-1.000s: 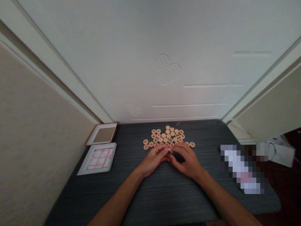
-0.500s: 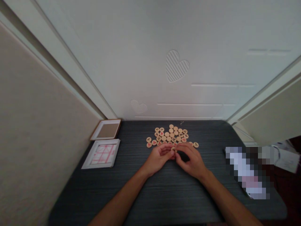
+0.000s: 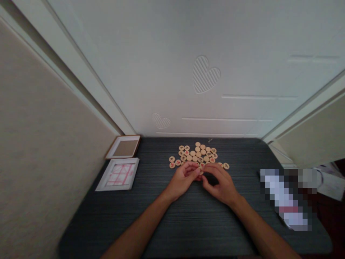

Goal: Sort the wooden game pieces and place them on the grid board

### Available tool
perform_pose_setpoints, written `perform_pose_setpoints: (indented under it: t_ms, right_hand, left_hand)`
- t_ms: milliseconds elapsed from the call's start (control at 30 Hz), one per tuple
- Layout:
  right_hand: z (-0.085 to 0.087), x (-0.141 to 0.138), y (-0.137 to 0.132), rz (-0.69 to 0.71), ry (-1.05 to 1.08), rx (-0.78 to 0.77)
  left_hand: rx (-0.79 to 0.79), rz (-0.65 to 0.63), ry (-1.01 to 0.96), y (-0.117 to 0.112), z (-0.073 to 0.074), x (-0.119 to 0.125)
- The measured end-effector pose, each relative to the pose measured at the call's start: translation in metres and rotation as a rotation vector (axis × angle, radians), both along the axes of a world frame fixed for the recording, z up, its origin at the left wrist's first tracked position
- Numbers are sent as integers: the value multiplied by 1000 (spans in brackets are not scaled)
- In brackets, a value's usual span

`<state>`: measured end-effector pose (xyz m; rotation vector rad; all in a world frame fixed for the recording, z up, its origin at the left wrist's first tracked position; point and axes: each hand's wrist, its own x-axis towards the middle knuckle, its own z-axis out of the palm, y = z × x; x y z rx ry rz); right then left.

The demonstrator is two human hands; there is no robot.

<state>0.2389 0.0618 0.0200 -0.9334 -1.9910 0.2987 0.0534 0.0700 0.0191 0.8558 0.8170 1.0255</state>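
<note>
Clamping one disc [image 3: 201, 172] near the grouped discs [image 3: 189, 158], the left hand [image 3: 183, 180] has closed fingers; the right hand [image 3: 222, 182] has thumb and fingers apart beside it. A slack pinch could drop the disc, knocking others askew.

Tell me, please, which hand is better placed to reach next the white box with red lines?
Probably the left hand: it is nearer the white box and on that side. The right hand is farther across, beyond the left.
</note>
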Motion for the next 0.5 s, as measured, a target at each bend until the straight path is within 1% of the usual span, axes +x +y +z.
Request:
perform_pose_setpoints:
  t_ms: [167, 300, 500]
  right_hand:
    - [-1, -1, 1, 27, -19, -19]
    - [1, -1, 2, 30, -17, 0]
    - [3, -2, 1, 23, -9, 15]
  left_hand:
    - [42, 7, 39, 0, 3, 0]
    - [35, -10, 58, 0, 5, -1]
    - [34, -22, 20, 0, 5, -1]
